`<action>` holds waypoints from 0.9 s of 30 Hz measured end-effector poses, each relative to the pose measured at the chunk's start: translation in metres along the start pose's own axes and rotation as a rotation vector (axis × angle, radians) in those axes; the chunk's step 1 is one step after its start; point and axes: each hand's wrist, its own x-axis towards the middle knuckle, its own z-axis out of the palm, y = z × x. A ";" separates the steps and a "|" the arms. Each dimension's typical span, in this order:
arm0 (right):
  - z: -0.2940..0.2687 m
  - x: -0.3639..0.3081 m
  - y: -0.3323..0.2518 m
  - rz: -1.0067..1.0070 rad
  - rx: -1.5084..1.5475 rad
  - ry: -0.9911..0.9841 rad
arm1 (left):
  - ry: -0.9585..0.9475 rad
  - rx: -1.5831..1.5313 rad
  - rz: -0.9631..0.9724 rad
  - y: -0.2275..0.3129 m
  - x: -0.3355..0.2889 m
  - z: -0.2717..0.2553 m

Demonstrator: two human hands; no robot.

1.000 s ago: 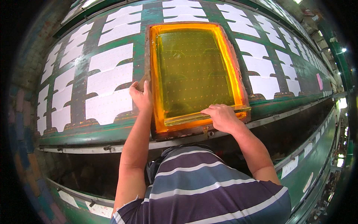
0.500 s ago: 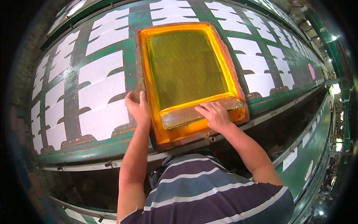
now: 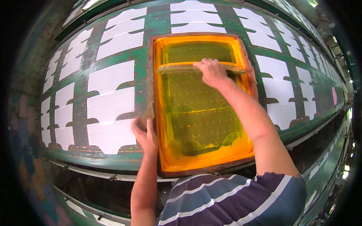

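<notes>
A screen printing frame (image 3: 253, 84) with brown edges lies on the long green table, its inner rim coated in orange ink. Through the yellow-green mesh (image 3: 203, 120) rows of small dots show, along with dark curved shapes near its close end. My right hand (image 3: 213, 72) grips a wide squeegee (image 3: 177, 69), which spans the mesh crosswise toward the far end. Orange ink lines the squeegee's far side. At the frame's left side, my left hand (image 3: 145, 133) is closed on a brown wedge-shaped piece (image 3: 149, 114) at the edge, thumb on top.
White cut panels (image 3: 111, 105) lie in rows left of the frame, with more panels (image 3: 277, 88) on the right and beyond it. A metal rail (image 3: 90, 171) runs along the table's near edge. Another green table stands at lower right. A pink piece (image 3: 334, 96) lies far right.
My right hand has pushed the squeegee from the near end of the screen to near its far end. My left hand stays at the frame's left edge. The whole view has shifted slightly.
</notes>
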 end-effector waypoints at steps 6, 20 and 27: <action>0.009 0.091 0.046 0.020 -0.006 -0.042 | -0.004 0.062 -0.068 0.010 -0.003 0.000; 0.005 0.154 0.107 0.043 -0.017 -0.159 | 0.010 0.059 -0.073 0.006 -0.001 0.003; -0.029 0.089 0.063 -0.034 0.060 -0.263 | 0.003 0.013 -0.069 0.007 -0.001 0.005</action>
